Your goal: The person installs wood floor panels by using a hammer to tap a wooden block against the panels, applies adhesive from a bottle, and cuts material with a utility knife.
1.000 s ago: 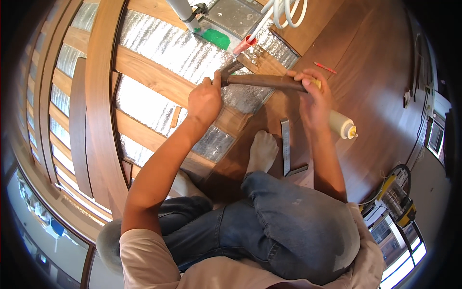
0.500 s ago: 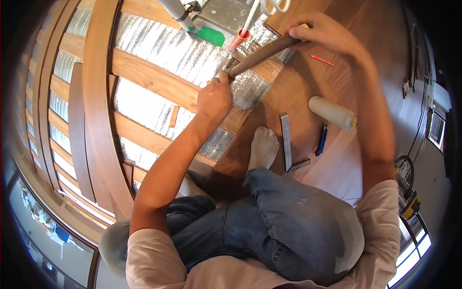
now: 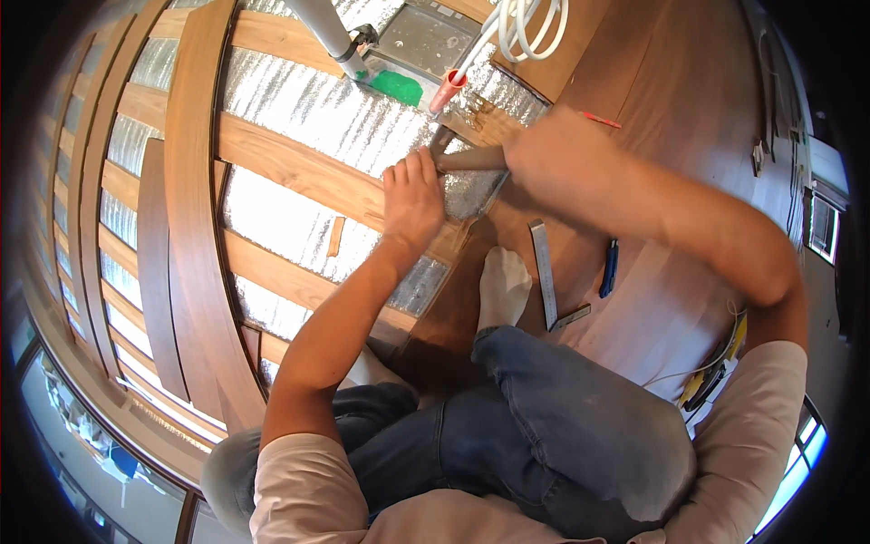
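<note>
My left hand [image 3: 415,199] is closed around the far end of a long brown tube-shaped pack [image 3: 476,160], above a wooden joist [image 3: 304,159] and silver foil insulation [image 3: 304,91]. My right hand [image 3: 571,163], blurred by motion, grips the pack's other end, and its fingertips are partly hidden. On the laid floor boards near my foot lie a metal carpenter's square [image 3: 544,272] and a blue utility knife [image 3: 609,269]. A red pencil [image 3: 601,120] shows just beyond my right hand.
A red pipe [image 3: 449,92] with coiled white cable [image 3: 535,27] and a grey pipe [image 3: 328,38] rise at the far side. Loose floor boards [image 3: 195,227] lie across the joists on the left. A small wood offcut [image 3: 336,236] rests on the foil.
My right hand has swung down toward my left hand, and less of the brown pack shows between them. My right forearm now crosses where a pale cylinder was visible.
</note>
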### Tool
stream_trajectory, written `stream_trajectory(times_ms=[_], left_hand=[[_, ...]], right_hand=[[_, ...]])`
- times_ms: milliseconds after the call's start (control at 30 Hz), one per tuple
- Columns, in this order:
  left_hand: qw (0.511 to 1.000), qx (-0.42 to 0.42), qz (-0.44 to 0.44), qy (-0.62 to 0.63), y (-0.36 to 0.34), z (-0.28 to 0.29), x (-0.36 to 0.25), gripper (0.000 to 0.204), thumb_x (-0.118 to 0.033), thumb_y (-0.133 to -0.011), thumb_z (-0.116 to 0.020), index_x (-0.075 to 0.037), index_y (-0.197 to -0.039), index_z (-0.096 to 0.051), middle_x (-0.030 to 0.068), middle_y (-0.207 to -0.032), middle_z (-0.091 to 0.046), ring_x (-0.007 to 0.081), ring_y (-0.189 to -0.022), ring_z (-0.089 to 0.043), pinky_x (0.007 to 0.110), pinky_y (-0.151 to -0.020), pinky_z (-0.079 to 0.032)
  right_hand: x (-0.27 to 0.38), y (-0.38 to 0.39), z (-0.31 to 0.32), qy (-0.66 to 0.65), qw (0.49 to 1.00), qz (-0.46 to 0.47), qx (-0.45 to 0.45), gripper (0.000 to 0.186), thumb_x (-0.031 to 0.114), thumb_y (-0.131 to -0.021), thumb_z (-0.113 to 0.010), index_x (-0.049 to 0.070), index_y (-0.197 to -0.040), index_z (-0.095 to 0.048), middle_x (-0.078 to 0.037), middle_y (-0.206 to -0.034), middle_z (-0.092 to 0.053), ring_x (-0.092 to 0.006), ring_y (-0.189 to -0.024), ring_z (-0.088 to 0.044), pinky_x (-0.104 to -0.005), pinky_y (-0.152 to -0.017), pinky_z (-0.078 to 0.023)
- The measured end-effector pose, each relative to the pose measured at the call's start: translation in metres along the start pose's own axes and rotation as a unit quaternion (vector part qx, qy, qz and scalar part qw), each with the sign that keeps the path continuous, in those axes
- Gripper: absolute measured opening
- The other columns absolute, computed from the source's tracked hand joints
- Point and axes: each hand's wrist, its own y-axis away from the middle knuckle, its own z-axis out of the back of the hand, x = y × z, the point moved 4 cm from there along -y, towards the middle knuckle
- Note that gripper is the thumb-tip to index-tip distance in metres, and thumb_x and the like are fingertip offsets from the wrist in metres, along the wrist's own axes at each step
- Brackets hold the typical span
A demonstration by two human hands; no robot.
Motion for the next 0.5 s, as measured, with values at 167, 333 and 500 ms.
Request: stream_trajectory(times_ms=[167, 333, 500], left_hand=[[0.977, -0.140, -0.015, 0.163, 0.012, 0.066, -0.067, 0.065, -0.020, -0.093, -0.062, 0.010, -0.146, -0.040, 0.0224, -0.131, -0.049, 0.0413, -0.116, -0.047, 0.054, -0.103, -0.035], [0.915, -0.182, -0.077, 0.351, -0.006, 0.089, -0.034, 0.042, -0.013, -0.091, -0.061, 0.006, -0.128, -0.054, 0.0243, -0.122, -0.054, 0.0422, -0.111, -0.053, 0.051, -0.096, -0.044], [0.934, -0.150, -0.316, 0.072, -0.037, 0.087, -0.022, 0.045, -0.008, -0.082, -0.058, 0.002, -0.125, -0.061, 0.0172, -0.134, -0.060, 0.0318, -0.127, -0.055, 0.043, -0.111, -0.043]], right_hand=[[0.029, 0.107, 0.045, 0.108, 0.985, -0.132, 0.035, 0.035, 0.012, -0.077, -0.070, 0.004, -0.111, -0.070, -0.006, -0.075, -0.069, -0.0222, -0.075, -0.070, -0.0364, -0.061, -0.055], [0.025, 0.187, 0.029, 0.028, 0.958, -0.254, -0.129, 0.042, 0.025, -0.080, -0.078, 0.011, -0.118, -0.067, -0.006, -0.075, -0.061, -0.0273, -0.067, -0.067, -0.0387, -0.058, -0.053], [0.055, 0.215, -0.049, -0.126, 0.890, -0.371, -0.236, 0.049, 0.021, -0.074, -0.088, 0.009, -0.117, -0.070, -0.013, -0.085, -0.070, -0.0317, -0.070, -0.069, -0.0395, -0.064, -0.055]])
